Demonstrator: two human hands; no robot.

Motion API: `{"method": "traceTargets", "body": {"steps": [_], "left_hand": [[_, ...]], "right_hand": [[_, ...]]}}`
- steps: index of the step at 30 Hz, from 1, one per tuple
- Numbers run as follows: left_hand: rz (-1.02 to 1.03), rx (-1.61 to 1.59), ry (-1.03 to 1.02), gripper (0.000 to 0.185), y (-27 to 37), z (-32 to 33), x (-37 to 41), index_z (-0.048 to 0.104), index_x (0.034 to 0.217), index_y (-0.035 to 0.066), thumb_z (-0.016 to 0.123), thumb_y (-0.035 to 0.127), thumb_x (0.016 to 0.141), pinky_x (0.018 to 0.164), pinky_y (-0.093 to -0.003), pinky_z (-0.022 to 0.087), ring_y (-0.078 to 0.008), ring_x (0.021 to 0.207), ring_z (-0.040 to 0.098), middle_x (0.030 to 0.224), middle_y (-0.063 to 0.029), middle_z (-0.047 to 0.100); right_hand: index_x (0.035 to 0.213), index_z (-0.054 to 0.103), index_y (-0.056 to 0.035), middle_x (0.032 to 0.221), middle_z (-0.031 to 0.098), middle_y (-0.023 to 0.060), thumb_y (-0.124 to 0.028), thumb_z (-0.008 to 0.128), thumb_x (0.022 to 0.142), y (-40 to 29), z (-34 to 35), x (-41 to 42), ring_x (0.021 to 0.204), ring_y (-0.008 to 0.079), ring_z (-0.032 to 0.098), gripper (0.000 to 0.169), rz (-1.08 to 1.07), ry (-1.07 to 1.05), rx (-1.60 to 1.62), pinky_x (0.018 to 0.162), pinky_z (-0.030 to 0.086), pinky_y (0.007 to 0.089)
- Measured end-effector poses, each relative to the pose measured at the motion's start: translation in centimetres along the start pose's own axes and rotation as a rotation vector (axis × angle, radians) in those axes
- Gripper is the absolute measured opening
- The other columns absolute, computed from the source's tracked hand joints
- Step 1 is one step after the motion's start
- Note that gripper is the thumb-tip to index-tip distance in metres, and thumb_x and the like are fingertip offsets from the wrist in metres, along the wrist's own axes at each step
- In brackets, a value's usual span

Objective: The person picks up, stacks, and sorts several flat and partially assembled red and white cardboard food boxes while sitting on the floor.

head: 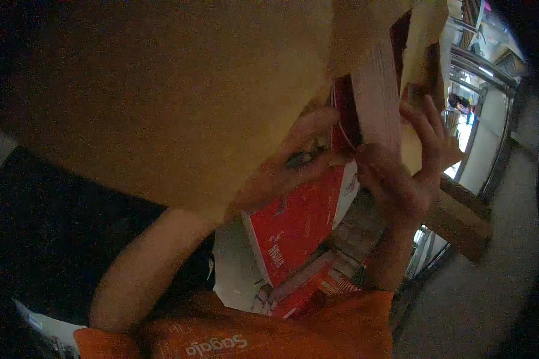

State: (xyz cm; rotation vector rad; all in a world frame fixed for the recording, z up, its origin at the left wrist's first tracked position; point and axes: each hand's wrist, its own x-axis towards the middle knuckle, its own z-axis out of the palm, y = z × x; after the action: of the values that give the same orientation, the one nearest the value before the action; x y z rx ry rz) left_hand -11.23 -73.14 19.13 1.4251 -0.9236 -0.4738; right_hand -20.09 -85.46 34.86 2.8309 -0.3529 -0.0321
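A large sheet of brown cardboard or kraft paper [170,89] fills the upper left, close to the camera, and covers part of my left forearm. Beside its right edge a thick book [377,94] stands on end, its page edges facing me and a dark red cover showing. My left hand [301,152] grips the book at the cover's lower corner; a small dark or metallic thing by its fingers is too blurred to name. Around the page block my right hand [404,161] has its thumb in front and fingers spread on the far side, against a brown flap [413,139].
Below my hands lies a red book or box with white print [296,224]. Another red printed item [303,305] lies nearer my orange shirt [269,336]. A brown beam [462,220] and metal rails [485,67] run along the right. The picture is dark and grainy.
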Motion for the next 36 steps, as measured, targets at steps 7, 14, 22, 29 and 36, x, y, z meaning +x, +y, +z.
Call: {"method": "traceTargets", "body": {"steps": [7,14,22,29,36], "left_hand": [[0.081,-0.024,-0.01,0.046,0.0,-0.2,0.6,0.062,0.109,0.017,0.079,0.03,0.068,0.081,-0.0418,0.049,-0.0376,0.089,0.06,0.105,-0.0194,0.057],[0.124,0.002,0.113,0.048,-0.5,0.0,-0.2,0.062,0.107,0.015,0.08,0.031,0.066,0.073,-0.0435,0.051,-0.0362,0.086,0.061,0.094,-0.0165,0.059],[0.14,0.106,0.148,0.05,-0.7,0.7,0.1,0.063,0.109,0.017,0.079,0.033,0.064,0.071,-0.0437,0.052,-0.0364,0.083,0.061,0.096,-0.0172,0.061],[0.124,0.027,0.065,0.05,-0.9,0.9,0.3,0.063,0.11,0.018,0.078,0.032,0.064,0.072,-0.0439,0.051,-0.0362,0.083,0.06,0.096,-0.0168,0.061],[0.113,0.014,0.03,0.05,-0.9,0.8,0.5,0.063,0.11,0.018,0.078,0.031,0.064,0.072,-0.0439,0.051,-0.036,0.083,0.06,0.096,-0.0165,0.06]], "right_hand": [[0.121,0.052,-0.0166,0.135,0.046,0.0133,-0.027,0.082,0.059,0.1,1.2,-0.6,0.129,0.0334,0.034,0.07,0.002,0.122,-0.024,0.108,0.022,0.047],[0.121,0.054,-0.0184,0.136,0.044,0.0129,-0.035,0.083,0.059,-0.6,1.9,-0.6,0.128,0.0363,0.035,0.07,-0.049,0.2,-0.065,0.106,0.021,0.0498],[0.123,0.051,-0.0113,0.136,0.044,0.0143,-0.043,0.082,0.06,0.0,2.0,-0.3,0.129,0.0342,0.036,0.077,-0.037,0.151,-0.062,0.107,0.019,0.0502],[0.123,0.049,-0.0126,0.13,0.051,0.0086,-0.043,0.083,0.059,0.0,1.5,-0.3,0.129,0.0321,0.037,0.079,0.029,0.099,-0.107,0.108,0.018,0.0495],[0.122,0.051,-0.0197,0.128,0.052,0.0073,-0.043,0.082,0.058,0.6,2.3,-0.1,0.128,0.0334,0.039,0.074,-0.237,0.194,-0.087,0.105,0.023,0.0483]]}}
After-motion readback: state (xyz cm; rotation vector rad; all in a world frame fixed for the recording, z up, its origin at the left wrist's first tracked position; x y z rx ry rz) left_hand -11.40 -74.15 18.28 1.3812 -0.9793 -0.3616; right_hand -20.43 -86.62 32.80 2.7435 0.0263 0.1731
